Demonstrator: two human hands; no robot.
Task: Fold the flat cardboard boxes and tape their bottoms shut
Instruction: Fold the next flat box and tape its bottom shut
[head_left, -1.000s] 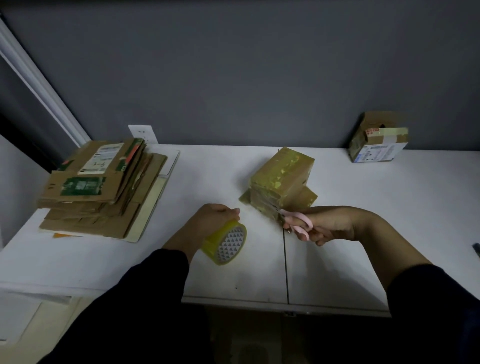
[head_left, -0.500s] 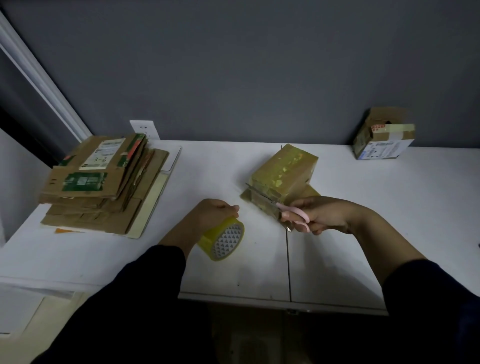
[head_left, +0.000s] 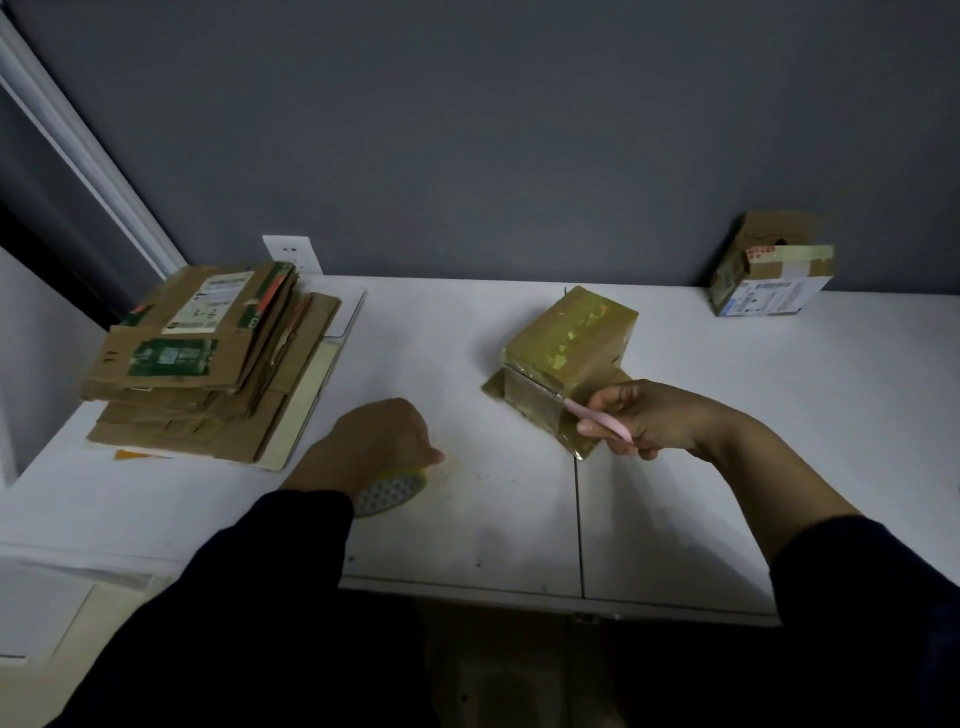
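A small folded cardboard box (head_left: 569, 348), its upper face covered in yellowish tape, stands on the white table (head_left: 727, 441) near the middle. My right hand (head_left: 649, 418) grips pink-handled scissors (head_left: 597, 420) right at the box's near corner; the blades are hidden against the box. My left hand (head_left: 376, 447) holds a roll of yellow tape (head_left: 390, 491) down on the table, left of the box. Only the roll's lower edge shows under the hand.
A stack of flat cardboard boxes (head_left: 202, 358) lies at the table's left end. Another taped box (head_left: 769, 270) stands at the back right against the grey wall. A wall outlet (head_left: 291, 254) sits behind the stack. The table's front edge runs close to my arms.
My left hand lowered the tape roll flat onto the table. My right hand with the scissors shifted slightly right along the box's near corner.
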